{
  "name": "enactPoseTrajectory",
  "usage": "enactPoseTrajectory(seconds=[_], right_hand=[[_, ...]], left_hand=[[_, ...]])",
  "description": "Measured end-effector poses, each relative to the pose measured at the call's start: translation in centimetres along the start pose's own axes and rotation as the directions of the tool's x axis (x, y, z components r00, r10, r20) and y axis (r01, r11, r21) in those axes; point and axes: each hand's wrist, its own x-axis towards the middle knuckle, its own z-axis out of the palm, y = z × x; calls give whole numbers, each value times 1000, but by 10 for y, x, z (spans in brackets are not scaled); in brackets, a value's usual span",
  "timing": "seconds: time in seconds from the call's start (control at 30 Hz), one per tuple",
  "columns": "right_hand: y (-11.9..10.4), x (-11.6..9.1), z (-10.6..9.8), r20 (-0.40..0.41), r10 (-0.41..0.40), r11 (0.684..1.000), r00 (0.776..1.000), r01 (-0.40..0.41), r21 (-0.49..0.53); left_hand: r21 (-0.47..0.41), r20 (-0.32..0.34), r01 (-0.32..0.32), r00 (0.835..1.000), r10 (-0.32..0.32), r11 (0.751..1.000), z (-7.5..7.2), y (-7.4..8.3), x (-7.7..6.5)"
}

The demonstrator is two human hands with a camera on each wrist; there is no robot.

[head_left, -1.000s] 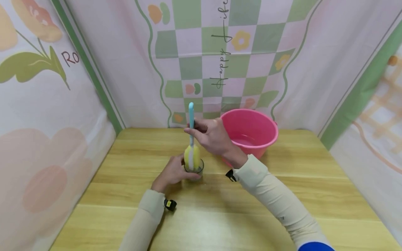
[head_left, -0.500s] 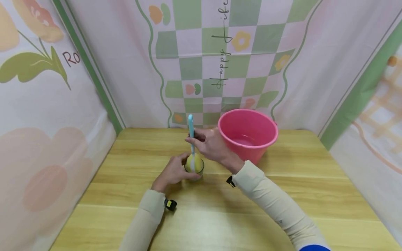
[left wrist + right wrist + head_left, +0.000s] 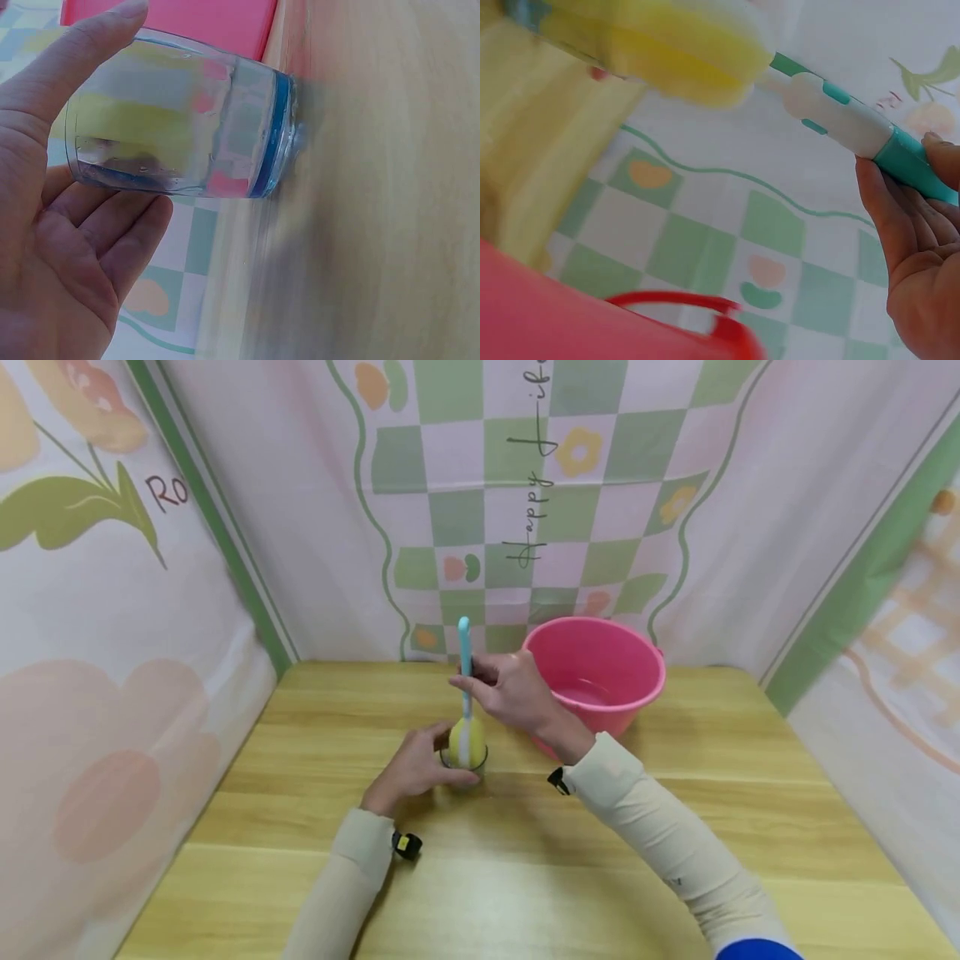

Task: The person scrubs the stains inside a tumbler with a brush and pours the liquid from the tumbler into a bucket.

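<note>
A clear drinking glass (image 3: 244, 127) with a blue band near its base stands on the wooden table. My left hand (image 3: 412, 767) holds it around the side, thumb on one side and fingers on the other. A sponge cup brush (image 3: 467, 745) has a yellow-and-white head and a light blue and white handle. My right hand (image 3: 513, 692) pinches that handle from above. The sponge head sits partly inside the glass, its upper part showing above the rim. Through the left wrist view the yellow sponge (image 3: 139, 124) shows blurred behind the glass wall.
A pink bucket (image 3: 630, 718) stands at the back right, just behind my right forearm; its red handle (image 3: 675, 298) shows in the right wrist view. Patterned cloth (image 3: 450, 460) hangs behind the table (image 3: 600, 877) and on both sides.
The brush went deeper into the glass half a second ago, and has since risen partway with my right hand. My left hand keeps its hold on the glass in the same place.
</note>
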Motion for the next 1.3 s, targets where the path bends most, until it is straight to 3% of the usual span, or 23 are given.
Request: enactPoseTrajectory(seconds=[0.2,0.6,1.0,1.3], right_hand=[[9,-13,10,48,38,999,998,-37,-26],[-16,6,-17,40,-24,999,999,26,-43],[2,-15,6,63,72,997,995,-72,-5],[-17,3,-11,9,1,1000,1000,-1,9]], left_hand=[[17,1,1,1000,-1,1000,5,-1,2],[-6,4,-20,1000,20,1000,3,1,3],[-13,3,-14,1000,14,1000,4,0,4],[-39,-1,3,1000,-3,999,1,-2,1]])
